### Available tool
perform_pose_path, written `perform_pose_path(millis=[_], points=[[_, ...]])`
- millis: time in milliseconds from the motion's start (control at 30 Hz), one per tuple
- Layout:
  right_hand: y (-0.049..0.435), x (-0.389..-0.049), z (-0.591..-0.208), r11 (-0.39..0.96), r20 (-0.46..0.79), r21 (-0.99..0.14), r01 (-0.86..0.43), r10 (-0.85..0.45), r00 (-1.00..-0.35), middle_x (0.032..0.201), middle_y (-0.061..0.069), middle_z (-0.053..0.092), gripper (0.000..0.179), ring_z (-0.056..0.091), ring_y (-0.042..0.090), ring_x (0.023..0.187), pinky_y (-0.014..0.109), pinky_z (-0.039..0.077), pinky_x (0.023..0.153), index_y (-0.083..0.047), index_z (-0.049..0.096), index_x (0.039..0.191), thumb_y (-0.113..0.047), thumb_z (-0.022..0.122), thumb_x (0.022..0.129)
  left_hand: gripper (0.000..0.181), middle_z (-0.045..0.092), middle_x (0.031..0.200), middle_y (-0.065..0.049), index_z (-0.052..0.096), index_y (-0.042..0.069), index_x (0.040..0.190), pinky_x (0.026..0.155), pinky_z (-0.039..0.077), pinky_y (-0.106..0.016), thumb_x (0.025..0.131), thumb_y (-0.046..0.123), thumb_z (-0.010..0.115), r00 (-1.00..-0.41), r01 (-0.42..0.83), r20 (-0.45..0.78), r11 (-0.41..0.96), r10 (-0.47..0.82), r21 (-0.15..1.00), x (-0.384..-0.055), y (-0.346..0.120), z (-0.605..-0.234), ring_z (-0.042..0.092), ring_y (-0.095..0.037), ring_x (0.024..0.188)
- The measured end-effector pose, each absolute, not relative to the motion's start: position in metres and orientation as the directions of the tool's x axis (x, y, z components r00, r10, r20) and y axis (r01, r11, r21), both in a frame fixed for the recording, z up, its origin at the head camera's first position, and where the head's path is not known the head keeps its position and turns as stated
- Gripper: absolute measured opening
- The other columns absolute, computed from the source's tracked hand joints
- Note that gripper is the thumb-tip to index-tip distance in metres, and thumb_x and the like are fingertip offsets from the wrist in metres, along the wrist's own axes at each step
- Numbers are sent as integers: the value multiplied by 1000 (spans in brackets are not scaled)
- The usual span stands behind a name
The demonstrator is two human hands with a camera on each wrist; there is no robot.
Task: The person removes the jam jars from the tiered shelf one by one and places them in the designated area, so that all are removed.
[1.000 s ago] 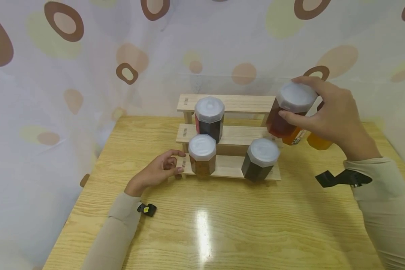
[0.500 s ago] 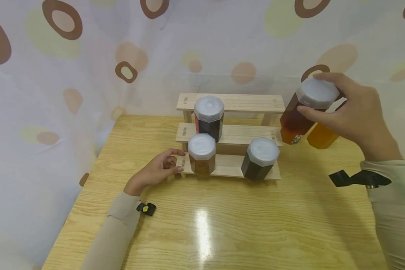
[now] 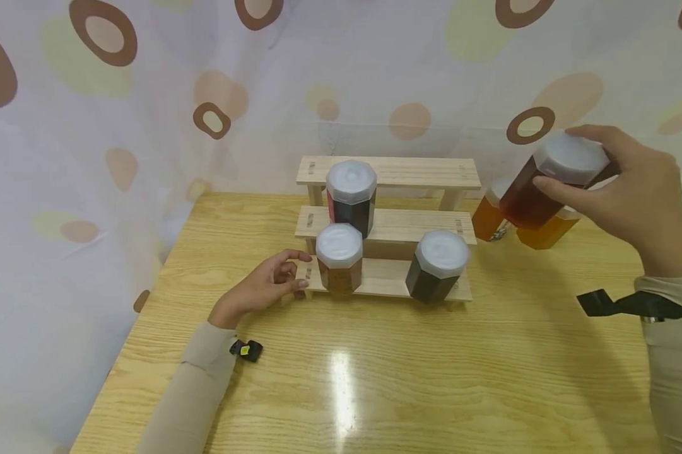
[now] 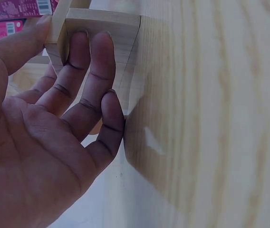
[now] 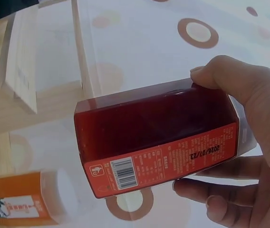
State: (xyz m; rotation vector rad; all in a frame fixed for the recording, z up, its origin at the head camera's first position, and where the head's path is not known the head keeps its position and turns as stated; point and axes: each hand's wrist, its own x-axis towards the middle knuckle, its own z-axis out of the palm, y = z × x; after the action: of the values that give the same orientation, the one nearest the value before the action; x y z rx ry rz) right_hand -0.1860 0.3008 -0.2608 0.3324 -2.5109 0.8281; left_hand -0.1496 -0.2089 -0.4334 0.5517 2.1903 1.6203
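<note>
Pale yellow wood grain runs across the tabletop (image 3: 420, 378), over which two arms in beige sleeves (image 3: 195, 384) reach. The left hand (image 3: 264, 284) grips the left end of the lowest shelf of a three-step wooden rack (image 3: 388, 270), thumb and fingers on either side of the board. On that shelf, an amber-brown jar (image 3: 341, 279) stands toward the left and a black jar (image 3: 428, 285) toward the right, both with whitish lids. Behind the amber-brown one, a dark jar with a red side (image 3: 354, 217) occupies the middle shelf. To the rack's right, the right hand (image 3: 630, 189) holds a dark red jar (image 3: 530, 198) by its lid end, tilted above the table; its red label (image 5: 161, 164) carries a barcode. Partly hidden beyond it are two orange jars (image 3: 545, 232), beside the rack. Farthest back hangs a white curtain (image 3: 375, 69) patterned with brown rings and pale blobs.
</note>
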Motion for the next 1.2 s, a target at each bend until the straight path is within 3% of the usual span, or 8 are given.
perform_pose_path(millis=[267, 467, 767, 833, 900, 1000, 1200], points=[[322, -183, -272, 823, 521, -466, -326, -43, -853, 115, 37, 65, 70, 40, -25, 72, 0, 29, 65, -3, 63, 138, -19, 92, 76, 45, 59, 86, -26, 46, 2, 145, 64, 46, -30, 103, 1, 63, -860, 103, -48, 266, 508, 959, -151, -208, -431, 66, -39, 81], [338, -179, -284, 821, 419, -531, -211, 37, -907, 123, 40, 58, 73, 38, -23, 63, 4, 31, 53, -4, 55, 147, -22, 87, 83, 45, 59, 85, -27, 45, 0, 144, 65, 46, -31, 102, 0, 63, -854, 123, -30, 258, 519, 958, -151, -207, -432, 66, -40, 80], [355, -175, -303, 847, 311, -520, -111, 66, -948, 123, 41, 55, 79, 37, -19, 63, 8, 33, 49, -1, 47, 152, -31, 84, 88, 46, 59, 85, -27, 45, 1, 145, 64, 46, -30, 103, 1, 63, -856, 118, -38, 265, 516, 957, -151, -208, -431, 67, -39, 81], [357, -174, -308, 856, 279, -510, -83, 74, -958, 124, 41, 55, 82, 54, -2, 67, 10, 33, 48, -2, 45, 153, -35, 83, 89, 46, 58, 85, -27, 45, 1, 145, 64, 47, -30, 103, 1, 63, -856, 117, -38, 264, 516, 957, -151, -208, -431, 67, -39, 81], [359, -173, -313, 866, 262, -496, -68, 74, -962, 124, 41, 54, 84, 65, 23, 74, 10, 33, 47, -2, 44, 154, -37, 82, 89, 46, 57, 84, -27, 45, 1, 145, 64, 47, -31, 103, 2, 63, -856, 115, -41, 267, 515, 957, -150, -208, -432, 67, -40, 82], [362, -173, -322, 879, 262, -471, -80, 53, -964, 123, 41, 54, 83, 60, 59, 90, 9, 31, 47, 1, 44, 151, -37, 83, 88, 46, 57, 83, -26, 45, 2, 146, 63, 47, -32, 103, 3, 63, -859, 106, -52, 275, 510, 955, -150, -209, -433, 67, -39, 83], [372, -176, -339, 898, 257, -428, -96, 19, -966, 117, 41, 58, 82, 62, 59, 86, 18, 35, 49, 2, 48, 146, -39, 85, 86, 46, 57, 84, -25, 45, 5, 146, 64, 47, -32, 104, 5, 63, -860, 95, -61, 276, 507, 957, -150, -209, -434, 68, -38, 84]])
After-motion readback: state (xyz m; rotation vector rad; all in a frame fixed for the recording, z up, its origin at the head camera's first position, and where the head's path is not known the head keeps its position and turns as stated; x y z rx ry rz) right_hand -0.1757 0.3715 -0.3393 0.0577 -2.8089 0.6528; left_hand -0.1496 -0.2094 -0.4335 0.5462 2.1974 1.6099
